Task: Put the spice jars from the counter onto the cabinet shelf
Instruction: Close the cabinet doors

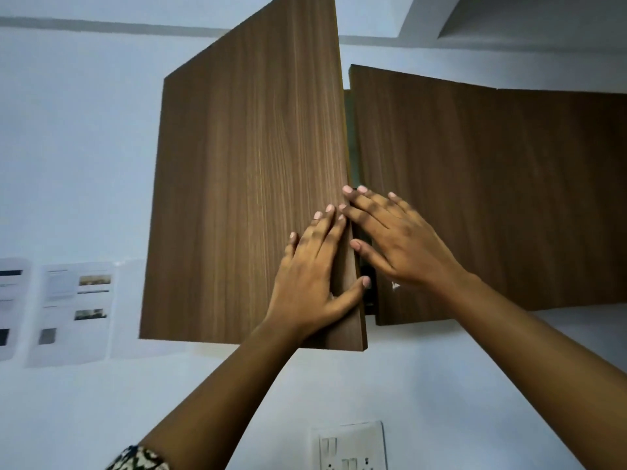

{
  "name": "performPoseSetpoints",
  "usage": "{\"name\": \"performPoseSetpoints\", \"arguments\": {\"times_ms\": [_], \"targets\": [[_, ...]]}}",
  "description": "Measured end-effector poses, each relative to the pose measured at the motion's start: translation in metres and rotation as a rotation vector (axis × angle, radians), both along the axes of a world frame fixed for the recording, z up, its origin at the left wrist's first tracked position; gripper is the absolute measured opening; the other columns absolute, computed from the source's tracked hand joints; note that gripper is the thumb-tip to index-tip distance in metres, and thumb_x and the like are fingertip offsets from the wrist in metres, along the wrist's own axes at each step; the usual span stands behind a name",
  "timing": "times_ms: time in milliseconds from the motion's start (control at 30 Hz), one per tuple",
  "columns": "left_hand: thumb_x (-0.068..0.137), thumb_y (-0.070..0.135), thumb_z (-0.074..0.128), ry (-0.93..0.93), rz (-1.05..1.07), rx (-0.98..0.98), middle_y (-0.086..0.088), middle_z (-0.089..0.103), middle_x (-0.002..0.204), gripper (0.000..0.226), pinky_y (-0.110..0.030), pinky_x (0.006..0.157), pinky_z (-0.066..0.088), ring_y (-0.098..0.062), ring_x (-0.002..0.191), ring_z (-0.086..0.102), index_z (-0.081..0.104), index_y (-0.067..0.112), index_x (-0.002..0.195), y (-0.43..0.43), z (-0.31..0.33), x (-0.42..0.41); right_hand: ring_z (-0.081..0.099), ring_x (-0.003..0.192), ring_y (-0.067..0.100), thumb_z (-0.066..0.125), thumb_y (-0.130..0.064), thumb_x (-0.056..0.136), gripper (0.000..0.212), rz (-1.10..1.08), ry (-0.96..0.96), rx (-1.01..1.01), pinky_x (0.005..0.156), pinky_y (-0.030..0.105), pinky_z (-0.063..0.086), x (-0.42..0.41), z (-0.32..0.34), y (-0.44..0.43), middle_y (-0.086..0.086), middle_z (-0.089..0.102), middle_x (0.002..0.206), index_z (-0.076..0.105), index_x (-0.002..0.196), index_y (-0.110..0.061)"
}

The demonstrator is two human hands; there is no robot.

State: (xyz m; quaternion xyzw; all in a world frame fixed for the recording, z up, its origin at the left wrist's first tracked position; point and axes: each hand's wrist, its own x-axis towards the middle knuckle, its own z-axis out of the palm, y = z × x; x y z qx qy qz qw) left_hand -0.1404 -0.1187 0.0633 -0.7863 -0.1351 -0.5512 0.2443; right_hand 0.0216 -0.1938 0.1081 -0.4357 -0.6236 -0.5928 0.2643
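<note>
A wall cabinet with two brown wood-grain doors fills the view from below. The left door (244, 184) stands swung out towards me. My left hand (312, 283) holds its right edge low down, fingers flat on the front and thumb hooked round the edge. My right hand (393, 239) lies flat on the right door (492, 205), fingers spread, with fingertips and thumb reaching the dark gap (353, 147) between the doors. The shelf inside is hidden. No spice jars or counter are in view.
A pale wall surrounds the cabinet. Several printed sheets (71, 310) hang on it at the lower left. A white switch and socket plate (349, 446) sits at the bottom centre. A ceiling beam (509, 18) crosses the upper right.
</note>
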Motion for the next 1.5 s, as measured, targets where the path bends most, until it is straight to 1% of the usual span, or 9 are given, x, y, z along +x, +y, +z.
{"name": "performPoseSetpoints", "arguments": {"times_ms": [233, 500, 667, 800, 1000, 1100, 1233, 1400, 1500], "targets": [[0.087, 0.064, 0.028, -0.018, 0.164, 0.058, 0.003, 0.004, 0.16, 0.08, -0.05, 0.118, 0.003, -0.01, 0.147, -0.002, 0.011, 0.021, 0.152, 0.074, -0.001, 0.074, 0.016, 0.145, 0.015, 0.026, -0.048, 0.094, 0.059, 0.065, 0.008, -0.12, 0.116, 0.042, 0.018, 0.084, 0.002, 0.07, -0.002, 0.017, 0.158, 0.022, 0.148, -0.023], [0.091, 0.058, 0.018, -0.069, 0.326, 0.033, 0.007, 0.004, 0.16, 0.068, -0.044, 0.118, -0.002, -0.009, 0.147, -0.004, 0.008, 0.028, 0.152, 0.115, -0.003, 0.108, 0.004, 0.146, 0.013, 0.013, -0.051, 0.09, 0.066, 0.107, 0.419, -0.048, 0.118, 0.043, 0.008, 0.124, -0.031, 0.147, -0.003, 0.008, 0.159, 0.012, 0.15, -0.023], [0.094, 0.057, 0.008, -0.09, 0.399, 0.063, 0.005, 0.007, 0.159, 0.065, -0.045, 0.117, 0.0, -0.009, 0.146, 0.0, 0.009, 0.027, 0.151, 0.139, -0.003, 0.123, 0.002, 0.143, 0.009, 0.017, -0.044, 0.094, 0.06, 0.16, 0.479, 0.06, 0.115, 0.044, 0.005, 0.123, -0.04, 0.179, -0.003, 0.013, 0.158, 0.016, 0.149, -0.021], [0.095, 0.056, 0.007, -0.079, 0.449, 0.072, 0.004, 0.008, 0.158, 0.064, -0.046, 0.116, 0.001, -0.014, 0.146, 0.005, 0.011, 0.025, 0.151, 0.159, -0.003, 0.132, 0.0, 0.142, 0.009, 0.016, -0.042, 0.094, 0.058, 0.173, 0.473, 0.061, 0.114, 0.043, 0.0, 0.124, -0.04, 0.199, -0.009, 0.002, 0.153, 0.012, 0.148, -0.021], [0.095, 0.054, 0.008, -0.07, 0.521, 0.085, 0.001, 0.009, 0.158, 0.063, -0.049, 0.115, 0.002, -0.017, 0.146, 0.008, 0.011, 0.024, 0.151, 0.185, -0.002, 0.143, 0.004, 0.142, 0.01, 0.02, -0.039, 0.095, 0.057, 0.131, 0.471, 0.077, 0.114, 0.045, 0.004, 0.131, -0.04, 0.226, -0.007, 0.005, 0.152, 0.018, 0.148, -0.019], [0.096, 0.052, 0.016, -0.069, 0.53, 0.099, 0.001, 0.01, 0.158, 0.062, -0.05, 0.115, 0.004, -0.017, 0.146, 0.009, 0.014, 0.023, 0.151, 0.193, -0.002, 0.146, 0.002, 0.142, 0.01, 0.019, -0.039, 0.096, 0.057, 0.127, 0.475, 0.081, 0.115, 0.045, 0.003, 0.131, -0.04, 0.232, -0.007, 0.005, 0.154, 0.016, 0.149, -0.02], [0.095, 0.052, 0.019, -0.068, 0.547, 0.092, 0.0, 0.009, 0.158, 0.063, -0.05, 0.115, 0.003, -0.017, 0.147, 0.007, 0.013, 0.023, 0.151, 0.199, -0.003, 0.15, 0.004, 0.142, 0.011, 0.02, -0.038, 0.095, 0.057, 0.116, 0.471, 0.096, 0.115, 0.045, 0.004, 0.131, -0.039, 0.23, -0.001, 0.016, 0.157, 0.018, 0.149, -0.018], [0.095, 0.051, 0.019, -0.071, 0.556, 0.083, 0.0, 0.013, 0.159, 0.063, -0.049, 0.116, 0.002, -0.017, 0.146, 0.008, 0.015, 0.023, 0.151, 0.2, -0.003, 0.149, 0.022, 0.143, 0.018, 0.027, -0.036, 0.094, 0.055, 0.106, 0.463, 0.115, 0.113, 0.05, 0.016, 0.13, -0.039, 0.229, 0.003, 0.029, 0.154, 0.028, 0.146, -0.017], [0.094, 0.051, 0.018, -0.09, 0.541, 0.047, 0.001, 0.016, 0.159, 0.062, -0.049, 0.116, 0.009, -0.016, 0.146, 0.012, 0.015, 0.025, 0.151, 0.194, 0.004, 0.149, 0.032, 0.141, 0.021, 0.027, -0.036, 0.094, 0.055, 0.066, 0.446, 0.1, 0.11, 0.053, 0.025, 0.129, -0.028, 0.224, 0.004, 0.035, 0.152, 0.033, 0.145, -0.017]]}}
